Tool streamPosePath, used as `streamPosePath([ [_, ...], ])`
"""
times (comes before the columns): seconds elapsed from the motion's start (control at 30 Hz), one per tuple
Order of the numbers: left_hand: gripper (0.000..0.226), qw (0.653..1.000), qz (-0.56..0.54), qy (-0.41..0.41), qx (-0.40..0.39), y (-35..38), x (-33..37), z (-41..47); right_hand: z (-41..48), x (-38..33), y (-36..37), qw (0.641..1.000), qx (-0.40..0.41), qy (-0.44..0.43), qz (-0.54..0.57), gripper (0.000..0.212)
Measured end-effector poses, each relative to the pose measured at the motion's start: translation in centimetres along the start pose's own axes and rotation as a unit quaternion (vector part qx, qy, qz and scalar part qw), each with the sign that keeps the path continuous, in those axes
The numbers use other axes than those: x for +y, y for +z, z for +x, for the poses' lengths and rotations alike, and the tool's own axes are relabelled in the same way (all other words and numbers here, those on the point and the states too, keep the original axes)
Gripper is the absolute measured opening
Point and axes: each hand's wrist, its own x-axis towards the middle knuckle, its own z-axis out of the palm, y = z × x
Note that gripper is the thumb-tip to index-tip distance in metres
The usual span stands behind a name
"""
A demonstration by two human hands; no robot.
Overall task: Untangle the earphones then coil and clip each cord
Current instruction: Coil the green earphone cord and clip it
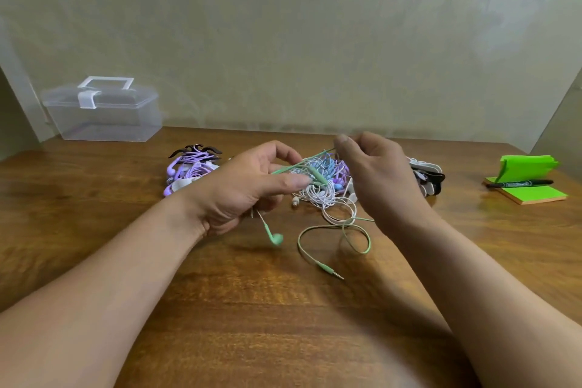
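Over brown wooden tabletop, holding thin mint-green earphone cord taut, gripping it in left hand, pinching it with right hand, just above tangled white, blue and purple earphone pile.

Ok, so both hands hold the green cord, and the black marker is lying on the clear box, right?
Not quite: the head view shows the black marker lying on the green notepad at the far right, not on the clear box at the back left. The left hand and right hand do hold the green cord between them.
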Motion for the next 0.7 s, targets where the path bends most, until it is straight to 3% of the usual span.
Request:
streamPosePath([
  [0.13, 0.025, 0.994, 0.068, 0.024, 0.079, 0.0, 0.0, 0.1, -0.2, 0.0, 0.1, 0.999, 0.0, -0.018, 0.035, 0.044],
  [0.27, 0.011, 0.974, 0.189, 0.069, 0.108, -0.3, -0.2, 0.3, -0.6, -0.1, 0.7, 0.998, -0.022, -0.042, 0.045, 0.04],
  [0.4, 0.009, 0.942, 0.303, 0.079, 0.124, -1.0, -0.2, 0.0, -0.2, -0.2, 0.3, 0.995, -0.014, -0.004, 0.101, 0.038],
  [0.47, 0.018, 0.921, 0.357, 0.084, 0.131, -1.1, -0.2, -0.3, 0.0, -0.4, 0.0, 0.986, -0.01, 0.037, 0.163, 0.042],
  [0.53, 0.025, 0.926, 0.343, 0.087, 0.13, -1.0, 0.2, -0.3, 0.0, -0.7, -0.2, 0.974, -0.007, 0.074, 0.216, 0.05],
  [0.6, 0.027, 0.961, 0.235, 0.078, 0.126, -1.1, 0.5, -0.2, 0.1, -0.7, -0.6, 0.971, -0.009, 0.09, 0.22, 0.054],
  [0.7, 0.026, 0.971, 0.193, 0.074, 0.122, -1.5, 0.7, -0.4, 0.2, -0.2, -1.1, 0.987, -0.083, 0.079, 0.111, 0.055],
])
